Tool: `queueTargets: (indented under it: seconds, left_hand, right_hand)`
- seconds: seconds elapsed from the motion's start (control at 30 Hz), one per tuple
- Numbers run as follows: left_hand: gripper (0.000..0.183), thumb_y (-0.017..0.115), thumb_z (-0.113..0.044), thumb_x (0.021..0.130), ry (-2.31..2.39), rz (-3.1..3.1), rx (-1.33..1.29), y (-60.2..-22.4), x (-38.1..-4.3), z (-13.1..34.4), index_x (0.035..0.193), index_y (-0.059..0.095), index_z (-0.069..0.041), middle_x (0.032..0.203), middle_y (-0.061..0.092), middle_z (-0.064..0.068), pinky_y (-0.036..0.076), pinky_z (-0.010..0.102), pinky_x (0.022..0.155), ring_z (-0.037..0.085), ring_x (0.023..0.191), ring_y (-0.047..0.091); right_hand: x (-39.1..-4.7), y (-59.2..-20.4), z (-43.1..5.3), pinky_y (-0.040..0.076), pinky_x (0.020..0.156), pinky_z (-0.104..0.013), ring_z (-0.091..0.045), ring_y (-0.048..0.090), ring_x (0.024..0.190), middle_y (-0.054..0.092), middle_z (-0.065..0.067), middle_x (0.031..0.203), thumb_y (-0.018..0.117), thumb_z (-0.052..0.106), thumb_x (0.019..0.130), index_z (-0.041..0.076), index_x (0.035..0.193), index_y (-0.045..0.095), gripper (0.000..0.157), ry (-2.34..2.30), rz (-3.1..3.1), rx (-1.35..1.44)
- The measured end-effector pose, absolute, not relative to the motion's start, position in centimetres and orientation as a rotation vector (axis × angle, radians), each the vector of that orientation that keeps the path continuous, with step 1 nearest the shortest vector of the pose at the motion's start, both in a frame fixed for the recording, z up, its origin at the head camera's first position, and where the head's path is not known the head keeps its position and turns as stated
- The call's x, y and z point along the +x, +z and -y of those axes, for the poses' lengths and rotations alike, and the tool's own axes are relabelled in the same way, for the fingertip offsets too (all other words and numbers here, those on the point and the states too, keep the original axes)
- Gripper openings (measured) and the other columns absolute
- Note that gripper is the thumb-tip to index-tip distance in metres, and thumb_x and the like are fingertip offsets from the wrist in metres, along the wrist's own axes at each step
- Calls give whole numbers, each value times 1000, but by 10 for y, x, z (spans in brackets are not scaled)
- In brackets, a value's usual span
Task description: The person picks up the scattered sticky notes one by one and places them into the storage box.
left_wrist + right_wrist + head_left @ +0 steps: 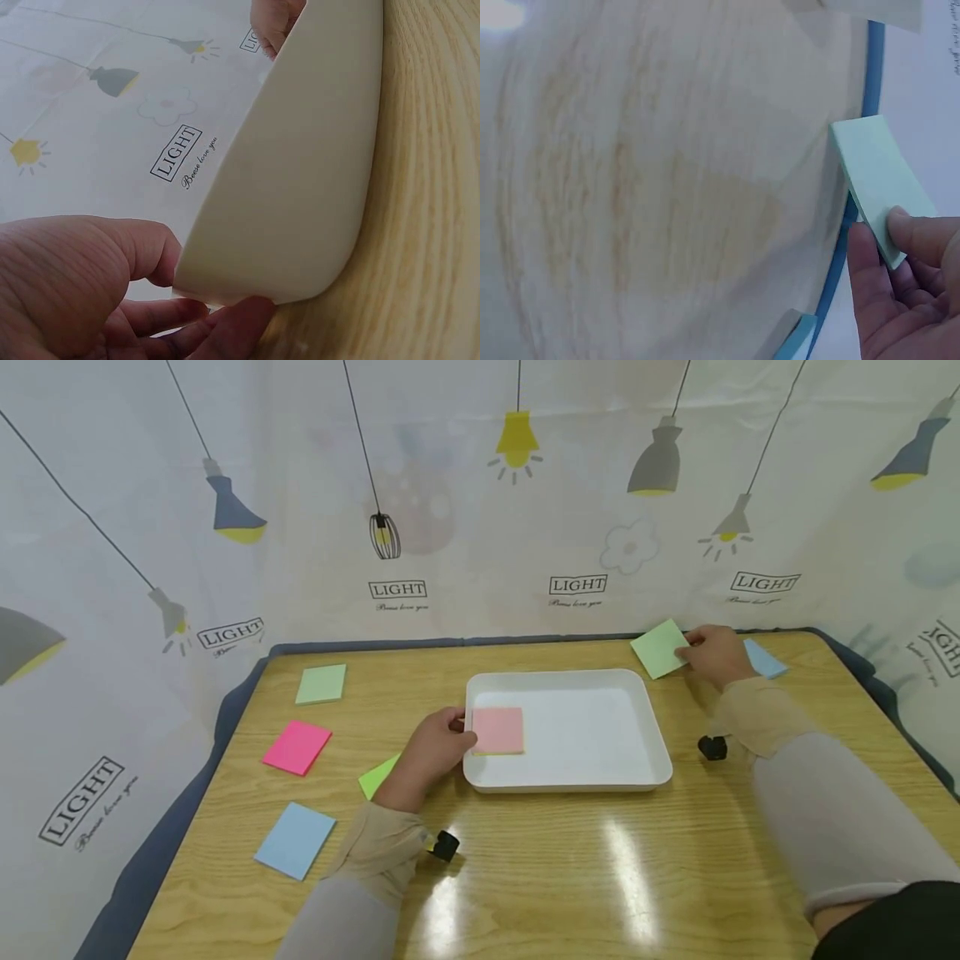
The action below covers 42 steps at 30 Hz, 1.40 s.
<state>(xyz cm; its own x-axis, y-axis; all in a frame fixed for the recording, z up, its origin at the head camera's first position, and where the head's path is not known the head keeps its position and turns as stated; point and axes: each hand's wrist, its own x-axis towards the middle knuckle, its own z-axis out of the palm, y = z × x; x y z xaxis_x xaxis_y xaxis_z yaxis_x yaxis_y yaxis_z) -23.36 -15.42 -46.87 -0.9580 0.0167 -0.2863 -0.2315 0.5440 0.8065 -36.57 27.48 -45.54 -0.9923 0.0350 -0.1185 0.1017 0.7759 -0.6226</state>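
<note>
My right hand [717, 653] pinches a pale green sticky note pad [660, 649] by its edge, thumb on one face and fingers on the other. In the right wrist view the pad [881, 172] is held tilted near the table's back edge. My left hand [435, 747] grips the left end of a shallow white tray [577, 777], its thumb at the rim. The tray's outer wall [292, 172] fills much of the left wrist view. Inside the tray, at its left end, lies a pale pink sticky note pad [498, 731].
On the left lie a green pad [321, 684], a hot pink pad [297, 747] and a blue pad [295, 841]. A lime pad [377, 776] is partly hidden by my left hand. Another blue pad [765, 658] lies behind my right hand. A lamp-patterned cloth [472, 527] hangs behind the wooden table [547, 868].
</note>
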Motion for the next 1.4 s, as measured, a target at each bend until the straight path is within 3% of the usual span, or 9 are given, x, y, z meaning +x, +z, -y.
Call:
queueTargets:
  seconds: [0.1, 0.2, 0.33, 0.5, 0.63, 1.0, 1.13, 1.3, 1.4]
  left_hand:
    - [50, 62, -23, 98, 1363, -2526, -181, -469, -234, 154, 145, 59, -9, 126, 68, 12, 58, 33, 78, 24, 103, 66]
    - [50, 62, -24, 98, 1343, -2537, -181, -468, -234, 154, 146, 58, -9, 126, 68, 12, 58, 34, 80, 24, 105, 66]
    - [50, 62, -24, 98, 1328, -2548, -176, -467, -234, 154, 146, 58, -9, 127, 68, 12, 58, 35, 83, 25, 107, 66]
    - [51, 62, -24, 98, 1317, -2561, -173, -468, -234, 154, 146, 58, -9, 128, 68, 12, 58, 36, 86, 25, 109, 66]
    - [51, 62, -24, 98, 1318, -2560, -177, -468, -234, 154, 146, 58, -9, 128, 68, 12, 58, 36, 85, 26, 108, 66]
    - [51, 62, -25, 98, 1319, -2555, -184, -469, -235, 154, 146, 58, -10, 128, 68, 11, 57, 36, 85, 25, 108, 65]
    - [51, 62, -25, 98, 1322, -2552, -186, -469, -236, 155, 147, 57, -10, 128, 67, 12, 58, 34, 82, 25, 107, 65]
    - [52, 62, -24, 98, 1329, -2538, -196, -471, -236, 155, 148, 56, -10, 129, 66, 12, 58, 33, 81, 25, 108, 65]
    - [52, 63, -25, 98, 1334, -2532, -202, -471, -236, 155, 148, 56, -10, 129, 67, 12, 58, 33, 81, 25, 108, 65]
  right_hand:
    - [-362, -450, -276, 56, 72, -28, -43, 68, 104, 59, -35, 127, 59, 17, 104, -16, 135, 54, 46, -1086, -2852, 69]
    - [-360, -444, -277, 60, 73, -30, -40, 71, 99, 61, -33, 122, 59, 18, 105, -16, 132, 56, 44, -1130, -2835, 36]
    - [-355, -434, -276, 62, 78, -32, -24, 71, 88, 63, -26, 117, 59, 19, 105, -15, 131, 56, 42, -1204, -2789, 27]
    - [-347, -421, -272, 59, 73, -20, -7, 67, 79, 61, -21, 118, 58, 20, 106, -14, 130, 54, 42, -1284, -2717, 29]
    - [-342, -414, -270, 58, 74, -18, -3, 65, 80, 60, -18, 119, 58, 20, 106, -14, 130, 53, 42, -1314, -2678, 22]
    - [-328, -397, -250, 59, 86, -21, 0, 67, 89, 63, 7, 107, 62, 23, 105, -9, 133, 53, 44, -1459, -2477, 5]
    - [-320, -394, -233, 59, 91, -25, -2, 68, 92, 64, 4, 113, 63, 23, 105, -6, 133, 54, 42, -1472, -2408, -18]
    - [-311, -397, -208, 59, 95, -29, -4, 69, 94, 60, -9, 128, 62, 21, 105, -6, 134, 53, 40, -1481, -2362, -41]
    - [-308, -402, -197, 59, 94, -28, -5, 69, 92, 61, -12, 127, 62, 18, 105, -7, 135, 53, 40, -1493, -2345, -52]
